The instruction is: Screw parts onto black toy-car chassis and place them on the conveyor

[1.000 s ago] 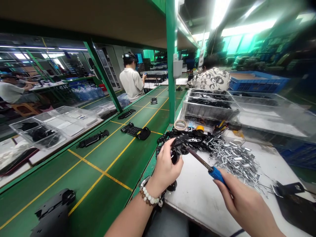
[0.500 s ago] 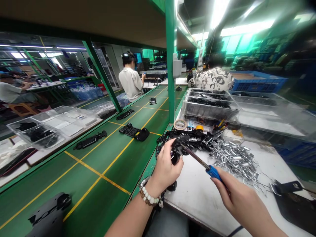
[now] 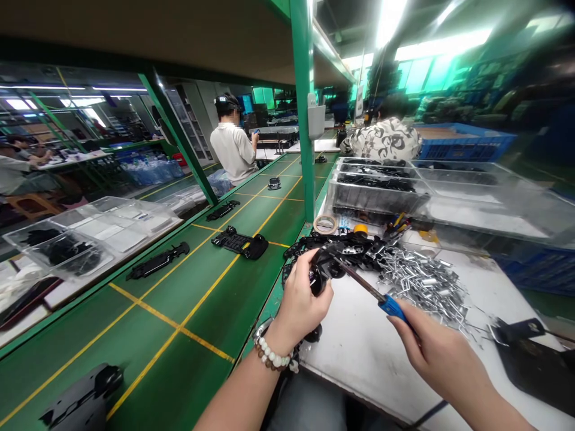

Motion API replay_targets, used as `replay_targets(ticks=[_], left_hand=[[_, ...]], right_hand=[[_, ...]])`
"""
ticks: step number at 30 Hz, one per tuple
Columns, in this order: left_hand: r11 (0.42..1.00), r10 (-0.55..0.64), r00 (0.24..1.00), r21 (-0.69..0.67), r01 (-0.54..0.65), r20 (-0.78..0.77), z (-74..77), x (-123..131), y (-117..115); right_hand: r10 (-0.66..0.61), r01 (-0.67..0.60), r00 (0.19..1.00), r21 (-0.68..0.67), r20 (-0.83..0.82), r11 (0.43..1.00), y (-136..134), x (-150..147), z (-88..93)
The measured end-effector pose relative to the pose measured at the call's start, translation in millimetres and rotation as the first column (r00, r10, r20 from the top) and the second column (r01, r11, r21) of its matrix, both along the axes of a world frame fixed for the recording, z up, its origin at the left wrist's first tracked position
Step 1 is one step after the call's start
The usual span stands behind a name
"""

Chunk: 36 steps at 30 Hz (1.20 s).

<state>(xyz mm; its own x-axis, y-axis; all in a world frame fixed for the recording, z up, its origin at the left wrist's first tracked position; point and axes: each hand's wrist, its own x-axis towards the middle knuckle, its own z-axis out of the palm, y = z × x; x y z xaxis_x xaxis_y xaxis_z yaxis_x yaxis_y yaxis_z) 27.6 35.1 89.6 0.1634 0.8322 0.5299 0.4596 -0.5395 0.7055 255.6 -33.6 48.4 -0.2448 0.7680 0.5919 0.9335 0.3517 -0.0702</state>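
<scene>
My left hand (image 3: 300,302) grips a black plastic assembly with a small black wheel (image 3: 318,280), held up over the bench edge. My right hand (image 3: 442,359) holds a blue-handled screwdriver (image 3: 393,308) with its dark shaft running to the black assembly. The tip is hidden among the black parts. Just beyond my hands lies a heap of black plastic parts (image 3: 332,250). A pile of bent silver metal clips (image 3: 422,284) sits to its right on the white bench top (image 3: 359,353).
A green conveyor belt (image 3: 175,311) with yellow lines carries black parts on my left. Clear plastic bins (image 3: 377,191) of black parts, a tape roll (image 3: 325,224) and a flat black piece (image 3: 534,359) stand around the bench. Co-workers sit further along the line.
The whole view has drifted slightly left and up. My hands keep the same hold, with the screwdriver still at the black assembly.
</scene>
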Motion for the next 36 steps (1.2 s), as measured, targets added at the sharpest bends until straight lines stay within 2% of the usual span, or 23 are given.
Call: replay_targets(ticks=[10, 21, 30, 36], left_hand=[[1.0, -0.007, 1.0, 0.012, 0.008, -0.024, 1.4, 1, -2], [1.0, -0.012, 1.0, -0.008, 0.012, 0.016, 0.6, 1, 0], [1.0, -0.026, 1.0, -0.005, 0.027, 0.016, -0.9, 0, 0], [0.999, -0.041, 0.999, -0.007, 0.041, 0.025, -1.1, -1, 2]], right_hand=[[-0.003, 0.001, 1.0, -0.044, -0.03, 0.999, -3, 0, 3.4], [-0.027, 0.029, 0.998, 0.034, -0.052, 0.999, -5, -3, 14.8], [-0.032, 0.034, 0.999, 0.038, -0.043, 0.999, -2, -6, 15.3], [-0.073, 0.069, 0.996, 0.092, 0.042, 0.993, -5, -11, 16.7]])
